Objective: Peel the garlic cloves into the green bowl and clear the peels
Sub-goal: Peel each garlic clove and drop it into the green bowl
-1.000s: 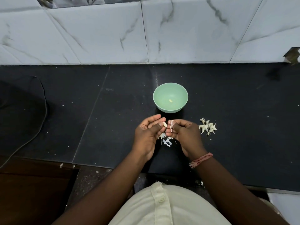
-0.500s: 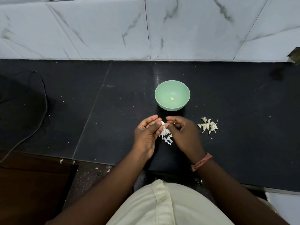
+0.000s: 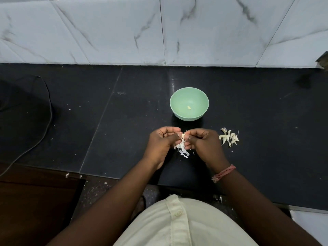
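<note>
While the left hand point(image 3: 162, 143) and right hand point(image 3: 202, 142) both pinch one garlic clove point(image 3: 183, 137) between their fingertips, loose peels point(image 3: 182, 151) sit on the black counter point(image 3: 124, 139) underneath; green bowl point(image 3: 177, 112) just beyond holds one peeled clove point(image 3: 189, 107); unpeeled cloves point(image 3: 229, 137) lie right.

The small pale garlic clove point(image 3: 183, 136) pinched between the left hand point(image 3: 162, 144) and right hand point(image 3: 204, 143) is mostly hidden by fingertips. The thin black cable point(image 3: 46, 121) leaves the frame's left edge. A dark object point(image 3: 323, 59) is cut off at upper right.
</note>
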`<state>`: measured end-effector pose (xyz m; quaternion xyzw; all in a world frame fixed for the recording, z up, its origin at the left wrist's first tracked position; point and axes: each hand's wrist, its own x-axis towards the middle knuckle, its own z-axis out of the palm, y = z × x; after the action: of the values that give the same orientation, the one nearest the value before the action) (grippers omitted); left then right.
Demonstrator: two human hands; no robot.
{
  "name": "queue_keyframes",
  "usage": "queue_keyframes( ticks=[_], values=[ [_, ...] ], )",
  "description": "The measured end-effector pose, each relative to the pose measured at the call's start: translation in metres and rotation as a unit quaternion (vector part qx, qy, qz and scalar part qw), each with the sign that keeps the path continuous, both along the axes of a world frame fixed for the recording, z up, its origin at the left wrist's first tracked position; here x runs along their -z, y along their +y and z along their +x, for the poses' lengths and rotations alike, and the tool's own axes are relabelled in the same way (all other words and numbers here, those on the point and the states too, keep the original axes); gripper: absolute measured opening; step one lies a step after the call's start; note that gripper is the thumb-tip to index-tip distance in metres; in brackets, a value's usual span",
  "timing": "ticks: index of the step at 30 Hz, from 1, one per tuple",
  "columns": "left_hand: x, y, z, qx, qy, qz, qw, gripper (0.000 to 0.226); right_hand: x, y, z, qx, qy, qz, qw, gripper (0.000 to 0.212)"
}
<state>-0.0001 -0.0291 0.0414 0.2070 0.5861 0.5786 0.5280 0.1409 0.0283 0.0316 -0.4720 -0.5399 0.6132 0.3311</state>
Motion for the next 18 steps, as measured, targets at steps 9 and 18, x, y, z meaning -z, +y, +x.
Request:
queue_keyframes(
  ticks=[9,18],
  values=[
    [-0.001,0.008,0.000,0.025,0.050,-0.032,0.998,0.011,-0.001,0.003,0.001,-0.014,0.068,-0.093,0.993,0.013],
    [0.006,0.008,0.008,-0.025,0.033,-0.026,0.999,0.016,0.009,-0.005,-0.011,0.041,0.092,-0.071,0.992,0.025]
  ],
)
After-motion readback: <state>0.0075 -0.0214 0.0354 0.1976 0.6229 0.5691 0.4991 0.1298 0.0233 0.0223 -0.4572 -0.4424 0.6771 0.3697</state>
